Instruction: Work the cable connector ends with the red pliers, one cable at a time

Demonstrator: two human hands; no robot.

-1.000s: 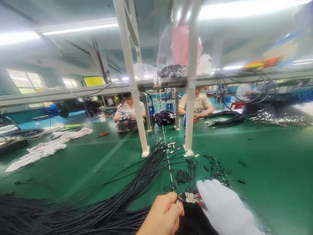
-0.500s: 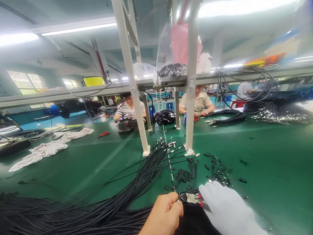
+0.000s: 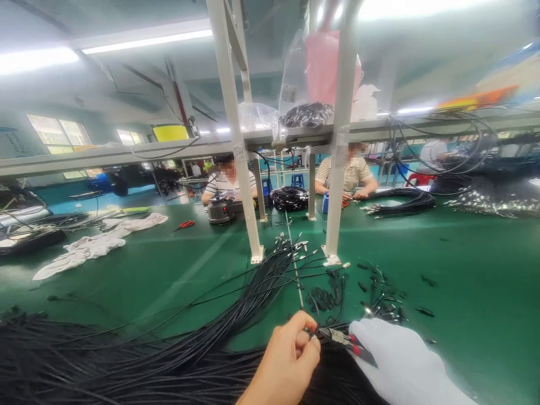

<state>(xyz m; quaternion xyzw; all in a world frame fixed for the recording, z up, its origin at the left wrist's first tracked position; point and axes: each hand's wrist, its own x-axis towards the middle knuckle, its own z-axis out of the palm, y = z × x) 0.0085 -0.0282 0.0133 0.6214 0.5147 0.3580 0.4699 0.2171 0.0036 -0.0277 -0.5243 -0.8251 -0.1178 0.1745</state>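
Note:
My bare left hand [image 3: 291,357] pinches a black cable [image 3: 314,306] close to its end; the fingers cover part of it. In my white-gloved right hand [image 3: 396,357] is a pair of cutting pliers [image 3: 343,340] with red and black handles. The plier jaws point left and sit right beside my left fingertips, at the cable. Whether the jaws touch the cable I cannot tell. A long bundle of black cables [image 3: 248,304] runs from the lower left toward the shelf posts. Small black connector pieces [image 3: 323,298] lie beyond my hands, with more scattered pieces [image 3: 379,301] to the right.
Two white shelf posts [image 3: 337,214] stand on the green table [image 3: 177,275]. Red-handled scissors [image 3: 185,224], a white cloth [image 3: 93,247] and a coiled cable bundle [image 3: 290,198] lie farther back. Two people in striped shirts sit across the table.
The view has shifted slightly left and down. My left fingers have changed their pinch a little, and the pliers are tilted more, with their jaws still beside the fingertips.

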